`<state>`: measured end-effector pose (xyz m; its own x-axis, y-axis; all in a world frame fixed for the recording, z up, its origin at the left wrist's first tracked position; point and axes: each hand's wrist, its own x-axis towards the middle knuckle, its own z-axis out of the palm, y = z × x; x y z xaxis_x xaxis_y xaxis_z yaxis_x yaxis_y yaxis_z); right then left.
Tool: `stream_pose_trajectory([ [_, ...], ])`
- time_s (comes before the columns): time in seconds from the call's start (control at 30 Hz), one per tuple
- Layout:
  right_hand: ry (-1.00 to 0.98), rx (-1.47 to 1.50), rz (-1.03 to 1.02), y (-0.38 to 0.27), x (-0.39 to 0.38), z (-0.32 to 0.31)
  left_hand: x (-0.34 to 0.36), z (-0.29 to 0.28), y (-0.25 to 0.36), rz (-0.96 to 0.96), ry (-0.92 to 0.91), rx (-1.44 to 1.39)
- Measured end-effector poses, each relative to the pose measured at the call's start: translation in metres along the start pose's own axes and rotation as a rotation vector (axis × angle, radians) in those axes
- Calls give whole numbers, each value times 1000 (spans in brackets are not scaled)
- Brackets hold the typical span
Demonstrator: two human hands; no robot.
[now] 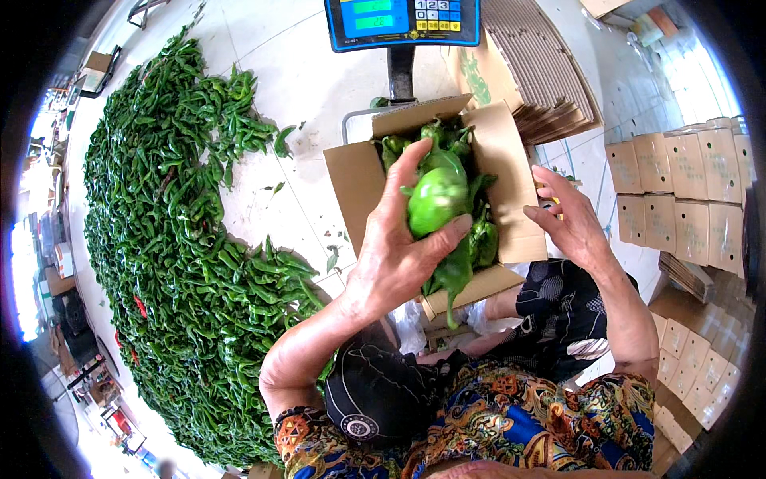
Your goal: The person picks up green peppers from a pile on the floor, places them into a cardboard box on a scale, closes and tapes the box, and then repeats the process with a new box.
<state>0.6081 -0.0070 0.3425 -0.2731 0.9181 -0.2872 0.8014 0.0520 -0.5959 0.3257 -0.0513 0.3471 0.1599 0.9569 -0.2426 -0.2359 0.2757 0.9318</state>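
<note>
An open cardboard box (351,191) with its flaps spread stands in front of me, partly filled with green peppers (484,239). Over it my left hand (391,251) is closed round several large green peppers (440,191), slightly blurred. One of them hangs down past the box's near edge. On the other side, my right hand (576,222) is beside the right flap, fingers apart and holding nothing. Whether its fingertips touch the flap, I cannot tell. The left hand and its peppers hide part of the box's inside.
A huge heap of green peppers (175,263) covers the floor at left. Beyond the box rises a scale display (403,24) on a post (400,73). Flattened cardboard (542,60) is stacked at the back right. Closed cartons (678,176) are piled at right.
</note>
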Motion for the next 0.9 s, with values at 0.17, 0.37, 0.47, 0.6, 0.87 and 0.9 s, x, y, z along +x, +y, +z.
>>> stream_pose_trajectory([
  [0.17, 39, -30, -78, 5, 2, 0, -8, -9, -23, 140, -51, 612],
  [0.37, 60, -100, -47, 11, 4, 2, -38, -62, -56, 151, 462, 377],
  [0.47, 52, -109, -52, 10, 5, 2, -44, -81, -69, 79, 535, 219],
  [0.6, 25, -36, 27, 12, 8, 0, -41, -83, -83, -70, 415, -20],
  [0.87, 60, -90, 19, 38, 15, 5, -30, -81, -83, -138, 312, 46],
  [0.9, 44, -108, 45, 40, 17, 6, -27, -81, -84, -160, 337, 52],
])
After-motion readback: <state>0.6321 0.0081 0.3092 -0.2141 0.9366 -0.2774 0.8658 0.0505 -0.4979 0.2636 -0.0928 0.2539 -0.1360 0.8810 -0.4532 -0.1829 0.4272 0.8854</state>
